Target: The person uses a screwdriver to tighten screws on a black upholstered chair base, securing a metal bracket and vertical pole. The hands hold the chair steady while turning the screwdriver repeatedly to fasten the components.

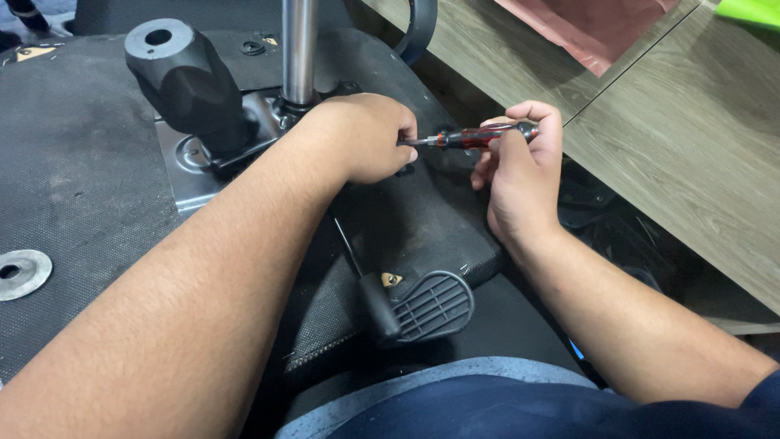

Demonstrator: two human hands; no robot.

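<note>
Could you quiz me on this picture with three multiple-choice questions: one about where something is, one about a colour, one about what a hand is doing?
1. Where is the paddle lever?
A. near the person's lap
B. on the wooden floor
C. atop the metal post

2. What colour is the screwdriver handle?
A. green
B. red
C. white

3. What is the right hand doing?
A. lying flat
B. gripping the handle
C. hanging free

Answers: 1 A, it lies low in view by the lap. 2 B, translucent red. 3 B, fingers wrap it while the left hand steadies the shaft.
</note>
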